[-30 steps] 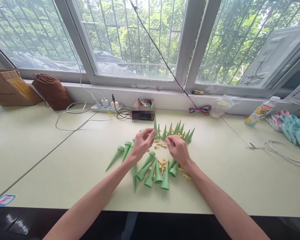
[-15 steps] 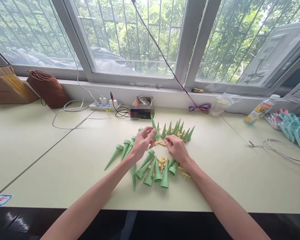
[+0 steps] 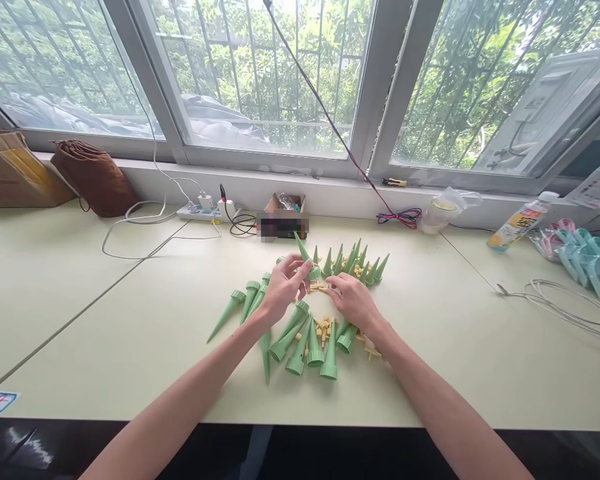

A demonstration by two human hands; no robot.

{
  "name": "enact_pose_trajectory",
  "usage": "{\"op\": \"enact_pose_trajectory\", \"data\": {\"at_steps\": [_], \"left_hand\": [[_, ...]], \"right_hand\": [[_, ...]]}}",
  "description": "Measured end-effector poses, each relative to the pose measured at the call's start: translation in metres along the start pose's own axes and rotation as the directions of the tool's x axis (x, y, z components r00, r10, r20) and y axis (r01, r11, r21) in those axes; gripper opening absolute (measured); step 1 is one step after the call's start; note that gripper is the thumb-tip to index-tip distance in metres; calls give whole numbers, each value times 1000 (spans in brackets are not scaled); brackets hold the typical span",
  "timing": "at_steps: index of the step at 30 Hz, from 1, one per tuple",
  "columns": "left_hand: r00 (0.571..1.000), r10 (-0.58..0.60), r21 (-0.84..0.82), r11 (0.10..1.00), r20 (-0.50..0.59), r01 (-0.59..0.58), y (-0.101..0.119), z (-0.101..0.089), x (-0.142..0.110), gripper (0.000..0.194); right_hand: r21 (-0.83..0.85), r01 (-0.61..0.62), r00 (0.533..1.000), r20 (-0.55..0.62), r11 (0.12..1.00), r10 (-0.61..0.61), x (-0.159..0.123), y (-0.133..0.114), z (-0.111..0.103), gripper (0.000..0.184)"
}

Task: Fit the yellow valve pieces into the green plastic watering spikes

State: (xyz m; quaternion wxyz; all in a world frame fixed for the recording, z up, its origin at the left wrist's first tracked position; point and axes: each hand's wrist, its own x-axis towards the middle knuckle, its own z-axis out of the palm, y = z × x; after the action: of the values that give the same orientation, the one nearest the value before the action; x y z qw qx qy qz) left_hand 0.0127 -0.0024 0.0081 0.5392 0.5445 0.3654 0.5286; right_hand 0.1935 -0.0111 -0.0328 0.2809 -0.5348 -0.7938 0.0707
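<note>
My left hand is closed around a green plant watering spike, whose tip points up and leans to the left. Just right of it, my right hand has its thumb and fingertips pinched together near a small yellow piece. Below the hands lies a loose row of green spikes with a pile of small yellow plastic pieces among them. More capped spikes lie to the left. Behind my right hand, several spikes stand upright with yellow pieces around them.
A small open box sits at the back beside a power strip and cables. On the right are a bottle, a coiled cable and bagged teal items. A brown drawstring bag stands at the left.
The spike in my left hand has tilted, its tip swinging to the left. My right hand has shifted slightly, with its fingertips turned a little. The loose spikes lie as before.
</note>
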Motion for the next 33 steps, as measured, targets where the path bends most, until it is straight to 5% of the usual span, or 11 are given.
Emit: {"op": "enact_pose_trajectory", "data": {"at_steps": [11,33], "left_hand": [[999,-25,77,997,-36,28,-6,-2,2,47],[999,14,130,991,-51,-8,-8,0,0,41]], "right_hand": [[-19,2,998,67,1000,-1,-1,0,0,21],[-17,-50,999,15,999,51,-2,-6,-1,21]]}}
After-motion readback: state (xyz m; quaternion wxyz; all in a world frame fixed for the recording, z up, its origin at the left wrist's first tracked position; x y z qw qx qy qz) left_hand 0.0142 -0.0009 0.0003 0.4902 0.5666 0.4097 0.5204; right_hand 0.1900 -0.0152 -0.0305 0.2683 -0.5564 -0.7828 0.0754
